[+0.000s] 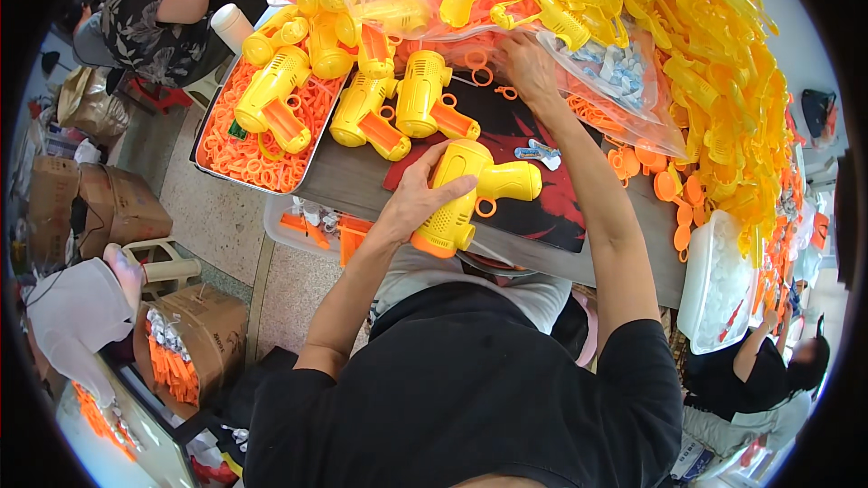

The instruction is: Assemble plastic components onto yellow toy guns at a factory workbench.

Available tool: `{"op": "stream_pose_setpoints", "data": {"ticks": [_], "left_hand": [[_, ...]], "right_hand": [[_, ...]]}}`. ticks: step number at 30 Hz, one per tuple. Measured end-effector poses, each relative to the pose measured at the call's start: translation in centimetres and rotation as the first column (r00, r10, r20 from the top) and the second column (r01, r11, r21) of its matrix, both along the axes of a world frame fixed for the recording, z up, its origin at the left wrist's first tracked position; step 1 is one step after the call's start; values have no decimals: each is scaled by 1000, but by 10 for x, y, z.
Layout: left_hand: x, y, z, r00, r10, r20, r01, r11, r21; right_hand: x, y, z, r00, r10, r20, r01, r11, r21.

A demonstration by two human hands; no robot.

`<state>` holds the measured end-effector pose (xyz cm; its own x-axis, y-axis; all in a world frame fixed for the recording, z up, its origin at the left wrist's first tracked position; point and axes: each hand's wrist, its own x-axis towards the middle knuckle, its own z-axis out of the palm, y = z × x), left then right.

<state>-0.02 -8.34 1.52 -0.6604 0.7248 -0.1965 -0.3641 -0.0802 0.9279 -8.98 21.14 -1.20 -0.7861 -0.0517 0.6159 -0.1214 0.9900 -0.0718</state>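
Note:
My left hand [418, 201] is wrapped round the barrel of a yellow toy gun [466, 176], which lies sideways above the table's near edge. An orange ring trigger shows below its grip. My right hand [529, 70] reaches to the edge of a clear plastic bag [633, 122] among small orange parts; its fingertips are hidden there. Between my arms, a small blue-and-white piece [540, 154] rests on a black-and-red mat [556, 208]. More yellow toy guns with orange grip insides, one of them here [425, 95], lie left of the mat.
A metal tray [197, 161] of orange ring triggers stands at the left. Yellow shell halves [714, 81] are heaped high at the right, above loose orange caps [665, 185] and a white tub [701, 307]. Other people sit at the far left and lower right.

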Motion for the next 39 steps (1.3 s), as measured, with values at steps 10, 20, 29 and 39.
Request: {"op": "stream_pose_setpoints", "data": {"ticks": [10, 20, 29, 39], "left_hand": [[0, 9, -4, 996, -37, -84, 26, 992, -126], [1, 11, -13, 996, -33, -86, 26, 996, -83], [1, 6, -10, 996, -49, -70, 41, 993, -114], [3, 5, -10, 998, -50, -48, 46, 996, -81]], "right_hand": [[1, -23, 23, 945, -118, -305, 65, 982, -176], [2, -21, 10, 966, -120, -229, 90, 986, -138], [12, -23, 12, 907, -412, 88, 352, 856, 378], [19, -27, 15, 791, -450, 414, 322, 882, 343]]}}
